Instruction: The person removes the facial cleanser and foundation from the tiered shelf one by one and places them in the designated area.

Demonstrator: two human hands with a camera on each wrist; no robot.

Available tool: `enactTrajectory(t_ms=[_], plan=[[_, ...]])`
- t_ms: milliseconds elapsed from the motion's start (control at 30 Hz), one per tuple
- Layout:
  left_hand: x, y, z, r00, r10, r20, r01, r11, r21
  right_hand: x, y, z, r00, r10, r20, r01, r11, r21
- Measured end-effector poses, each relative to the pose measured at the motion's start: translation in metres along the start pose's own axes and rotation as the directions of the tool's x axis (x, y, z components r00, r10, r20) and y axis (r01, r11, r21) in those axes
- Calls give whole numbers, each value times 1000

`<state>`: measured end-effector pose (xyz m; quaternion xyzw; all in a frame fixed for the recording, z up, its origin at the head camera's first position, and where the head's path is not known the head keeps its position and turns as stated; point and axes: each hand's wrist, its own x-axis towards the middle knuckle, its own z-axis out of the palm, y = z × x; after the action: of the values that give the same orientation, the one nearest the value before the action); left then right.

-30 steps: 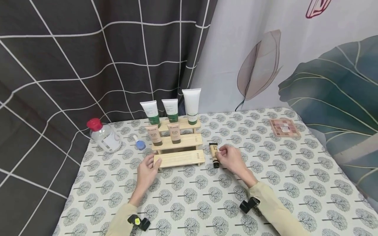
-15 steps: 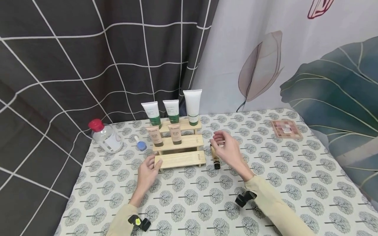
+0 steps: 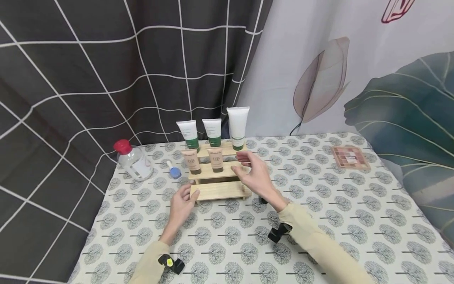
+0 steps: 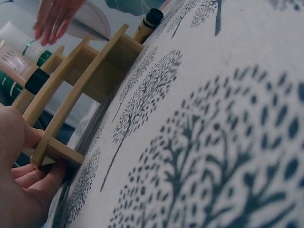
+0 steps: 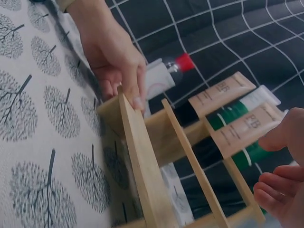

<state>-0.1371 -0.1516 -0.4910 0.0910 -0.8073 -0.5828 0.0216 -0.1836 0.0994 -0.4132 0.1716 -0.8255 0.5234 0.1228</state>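
Observation:
My left hand grips the left end of the lowest step of a three-tier wooden display rack, thumb on top and fingers beneath. My right hand is over the right end of the middle step, fingers apart with nothing between them. Beside it on that step stand two beige BB cream tubes, caps down; in the right wrist view the thumb is close to the nearer BB tube. Three white-and-green tubes stand on the top step. A small black-capped tube lies on the table right of the rack, mostly hidden by my right wrist in the head view.
Left of the rack are a clear bottle with a red cap and a small blue-and-white item. A pink makeup palette lies at the back right of the patterned tablecloth. Curtains hang behind the table.
My right hand has let go of the small tube, lifted, and moved left over the rack's middle step. The left hand keeps its grip on the rack. The head view has shifted slightly.

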Motion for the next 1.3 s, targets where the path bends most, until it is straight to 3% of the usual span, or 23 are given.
enactTrajectory(t_ms=[367,633,800,1000,1300], plan=[[0,3,5,1000,12,4,-12,999,32,8,-2,21,995,44,88,-49,997,64],[2,2,8,1000,20,9,-20,999,42,14,3,35,994,74,84,-82,992,95],[1,-1,7,1000,18,13,-19,999,35,15,6,42,986,134,95,-143,985,92],[1,-2,5,1000,27,3,-27,999,36,15,3,42,982,167,83,-176,978,110],[0,-2,1,1000,12,-9,-11,999,37,10,10,28,994,106,20,-108,987,117]])
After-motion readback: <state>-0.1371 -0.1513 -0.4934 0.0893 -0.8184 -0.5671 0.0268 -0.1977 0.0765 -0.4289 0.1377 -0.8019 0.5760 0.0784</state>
